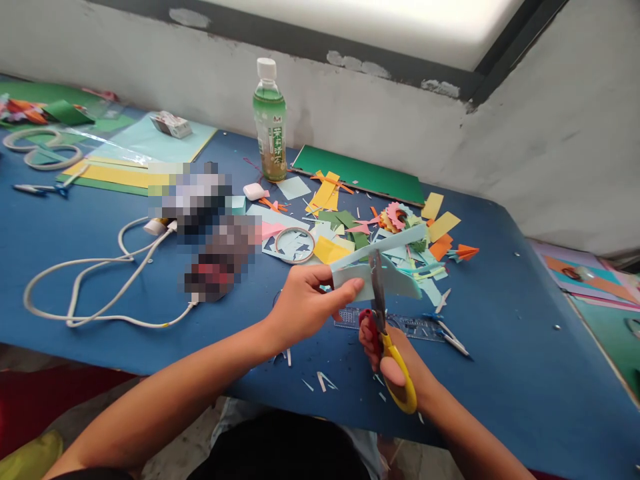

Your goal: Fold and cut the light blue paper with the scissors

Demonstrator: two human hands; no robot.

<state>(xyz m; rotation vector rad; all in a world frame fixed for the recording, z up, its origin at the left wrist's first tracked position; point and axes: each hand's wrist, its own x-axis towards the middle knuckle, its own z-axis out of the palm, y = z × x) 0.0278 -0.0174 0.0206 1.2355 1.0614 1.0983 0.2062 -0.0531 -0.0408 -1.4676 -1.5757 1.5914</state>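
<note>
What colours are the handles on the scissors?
A red handle and a yellow handle, seen best in the head view.

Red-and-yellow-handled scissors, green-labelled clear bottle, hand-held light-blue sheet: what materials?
Scissors: dull grey blades, apparently metal; handles, likely smooth plastic, evenly coloured red and yellow. Bottle: probably glossy plastic, given its see-through neck, though glass isn't excluded. Sheet: matte, thin, flat-coloured, likely paper.

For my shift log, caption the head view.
Right hand holds scissors across pale blue paper gripped in the left hand, above a blue table.
</note>
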